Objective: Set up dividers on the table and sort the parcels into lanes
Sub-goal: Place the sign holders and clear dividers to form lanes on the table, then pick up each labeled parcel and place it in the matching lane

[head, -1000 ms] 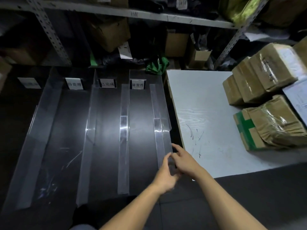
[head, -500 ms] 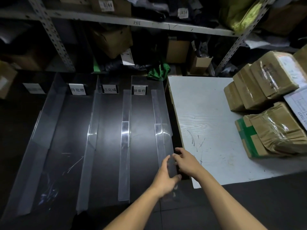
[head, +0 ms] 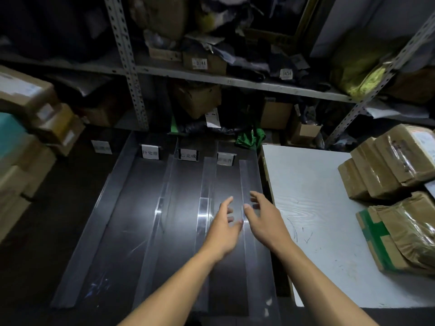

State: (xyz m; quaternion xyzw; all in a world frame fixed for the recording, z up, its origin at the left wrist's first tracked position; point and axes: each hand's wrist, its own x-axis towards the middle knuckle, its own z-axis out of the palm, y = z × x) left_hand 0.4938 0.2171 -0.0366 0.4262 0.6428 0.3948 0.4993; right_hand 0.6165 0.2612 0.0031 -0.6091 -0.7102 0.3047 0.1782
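Several clear acrylic dividers lie lengthwise on the dark table (head: 70,220), forming lanes with white label cards (head: 150,151) at the far end. The rightmost divider (head: 248,252) runs along the table's right edge. My left hand (head: 223,229) and my right hand (head: 263,220) hover on either side of that divider about halfway along it, fingers spread and relaxed, holding nothing. Brown taped parcels (head: 388,165) are stacked on the white table (head: 310,184) at the right, and a green-taped parcel (head: 404,238) lies nearer.
Metal shelving (head: 127,67) crammed with boxes and bags stands behind both tables. More cardboard boxes (head: 28,128) are piled at the left edge. A green bag (head: 250,137) sits at the far end between the tables.
Both hands have let go of the rightmost divider's near end and moved farther along it, now open. The camera has tilted up, showing more shelving.
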